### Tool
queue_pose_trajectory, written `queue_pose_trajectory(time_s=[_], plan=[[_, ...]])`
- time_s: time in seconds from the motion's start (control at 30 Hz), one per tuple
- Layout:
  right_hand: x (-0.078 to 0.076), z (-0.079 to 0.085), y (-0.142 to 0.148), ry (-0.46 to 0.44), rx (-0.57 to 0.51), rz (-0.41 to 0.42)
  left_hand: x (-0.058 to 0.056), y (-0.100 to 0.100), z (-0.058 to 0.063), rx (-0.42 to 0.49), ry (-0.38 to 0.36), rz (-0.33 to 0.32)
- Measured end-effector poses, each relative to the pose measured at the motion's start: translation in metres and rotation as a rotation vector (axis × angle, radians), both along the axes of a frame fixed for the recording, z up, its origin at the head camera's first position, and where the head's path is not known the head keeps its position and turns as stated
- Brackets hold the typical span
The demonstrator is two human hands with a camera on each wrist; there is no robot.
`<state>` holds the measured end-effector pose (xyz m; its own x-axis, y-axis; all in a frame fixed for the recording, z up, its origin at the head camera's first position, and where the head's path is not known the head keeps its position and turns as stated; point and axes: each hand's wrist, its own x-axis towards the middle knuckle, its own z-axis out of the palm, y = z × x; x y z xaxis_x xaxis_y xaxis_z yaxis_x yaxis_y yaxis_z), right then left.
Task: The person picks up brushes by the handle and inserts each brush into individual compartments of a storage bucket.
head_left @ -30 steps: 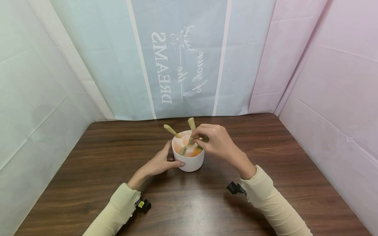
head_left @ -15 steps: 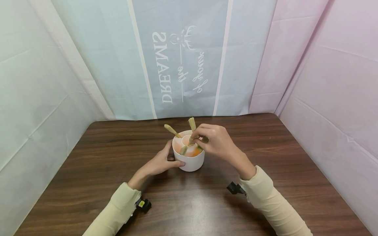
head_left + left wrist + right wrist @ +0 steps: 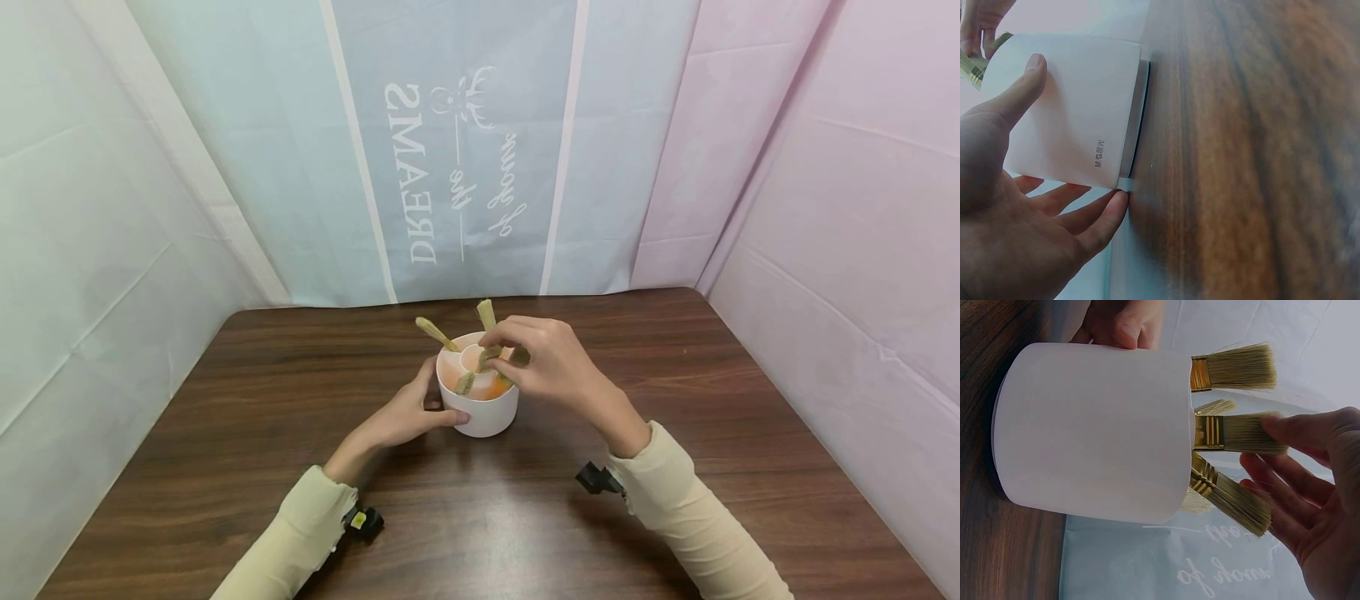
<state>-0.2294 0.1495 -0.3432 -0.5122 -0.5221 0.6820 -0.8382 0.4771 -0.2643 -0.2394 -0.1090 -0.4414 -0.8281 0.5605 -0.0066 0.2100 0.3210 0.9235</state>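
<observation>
A white round holder [image 3: 487,417] stands on the table with several paintbrushes in it, bristles up. My left hand [image 3: 405,408] grips its left side, thumb in front and fingers behind, as the left wrist view also shows. Over the rim, my right hand [image 3: 551,354] has its thumb and fingers around the bristles of one paintbrush [image 3: 1241,432]. Its thumb lies on those bristles in the right wrist view. Beside it lean a paintbrush [image 3: 1241,367] and a tilted paintbrush [image 3: 1238,500]. Two brushes, one paintbrush [image 3: 435,332] at the back left and another paintbrush [image 3: 487,313], rise highest.
The dark wooden table [image 3: 247,400] extends around the holder. Behind it hangs a pale blue curtain [image 3: 480,167] with mirrored lettering. White cloth walls stand at the left and right. A black wrist camera [image 3: 365,522] sits at the left cuff.
The right thumb and fingers have spread slightly at the brush. The left hand and the holder stay in place.
</observation>
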Motion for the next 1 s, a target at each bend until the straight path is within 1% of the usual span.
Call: queue_pose_trajectory(time_s=[0.1, 0.43, 0.6, 0.73, 0.93, 1.0], plan=[[0.0, 0.0, 0.0, -0.004, -0.035, 0.024, 0.0, 0.0, 0.0, 0.0, 0.001, 0.001], [0.0, 0.007, 0.008, 0.002, -0.18, 0.041, -0.001, 0.001, -0.002, -0.016, 0.012, 0.015], [-0.002, 0.011, 0.015, 0.009, -0.209, 0.037, 0.0, 0.0, -0.001, -0.018, 0.012, 0.016], [-0.004, 0.015, 0.023, -0.025, -0.207, -0.019, 0.0, 0.001, 0.001, -0.02, 0.016, 0.023], [-0.006, 0.019, 0.039, -0.141, -0.194, -0.148, 0.001, 0.0, 0.0, -0.022, 0.009, 0.027], [-0.008, 0.019, 0.043, -0.162, -0.2, -0.183, 0.001, 0.001, 0.0, -0.019, 0.007, 0.028]])
